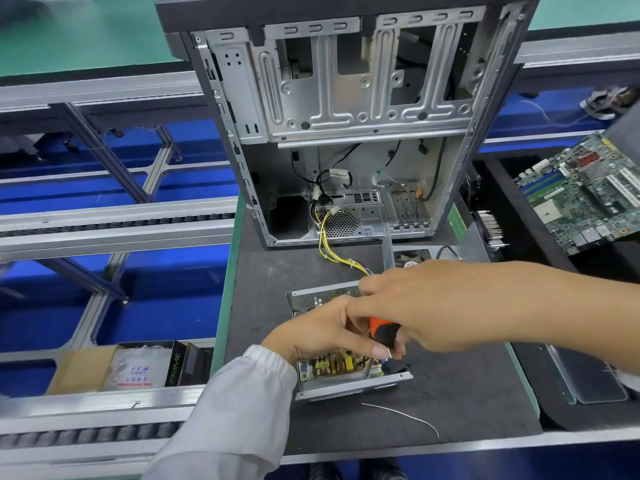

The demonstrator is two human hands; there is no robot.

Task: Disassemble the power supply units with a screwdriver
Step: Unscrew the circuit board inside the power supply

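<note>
An opened power supply unit [341, 379] lies on the dark mat, its circuit board with yellow parts exposed and a perforated metal wall at its far side. My right hand [433, 303] grips an orange-and-black screwdriver [382, 332], whose shaft points down into the unit's near right corner. My left hand [318, 336], in a white sleeve, rests on the unit's left part and steadies it. Yellow and black wires [334, 249] run from the unit into the computer case.
An empty metal computer case [346, 98] stands open behind the unit. A motherboard [588, 192] lies at the right. A cardboard box [114, 367] with a bag sits at the left by conveyor rails. A thin white wire [405, 415] lies near the mat's front.
</note>
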